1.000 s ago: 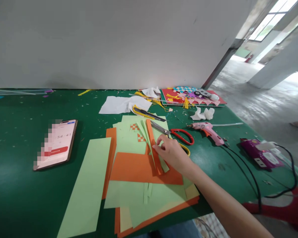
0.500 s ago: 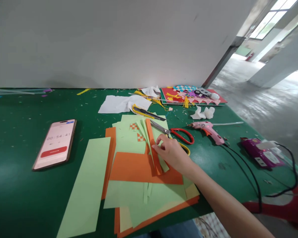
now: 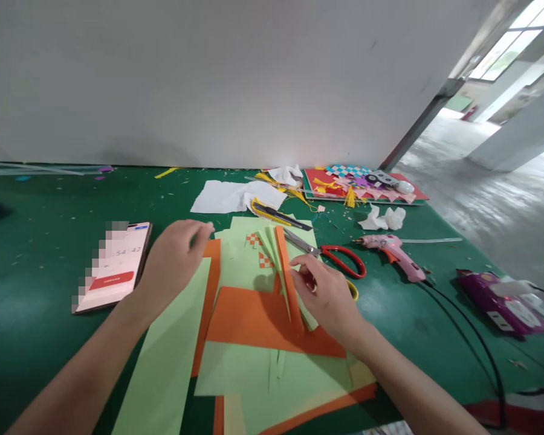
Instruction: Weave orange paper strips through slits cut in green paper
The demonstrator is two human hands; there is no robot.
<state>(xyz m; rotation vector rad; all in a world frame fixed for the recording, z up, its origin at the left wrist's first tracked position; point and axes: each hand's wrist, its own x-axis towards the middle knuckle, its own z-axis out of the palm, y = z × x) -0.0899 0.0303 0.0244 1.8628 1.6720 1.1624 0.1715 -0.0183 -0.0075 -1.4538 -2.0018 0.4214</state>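
My right hand (image 3: pixel 329 296) has its fingers curled at the right edge of an orange paper strip (image 3: pixel 286 272), holding it over several light green paper strips (image 3: pixel 272 248). Beneath them lies a wide orange paper piece (image 3: pixel 245 314) on stacked light green sheets (image 3: pixel 236 368). My left hand (image 3: pixel 176 260) hovers over the top of a long light green paper piece (image 3: pixel 172 356), fingers loosely bent and nothing visible in them. Scissors with red handles (image 3: pixel 344 260) lie just beyond my right hand, next to a partly hidden yellow handle (image 3: pixel 353 290).
A phone (image 3: pixel 122 260) showing a timer lies at the left. A yellow-black utility knife (image 3: pixel 281 214) and white tissue (image 3: pixel 226 196) are behind the papers. At the right are a pink glue gun (image 3: pixel 394 251) with its cord and a purple power strip (image 3: pixel 494 302).
My left hand has come into view from the left, beside the phone. My right hand stays at the orange strip. The view has shifted slightly, so the table things appear further right.
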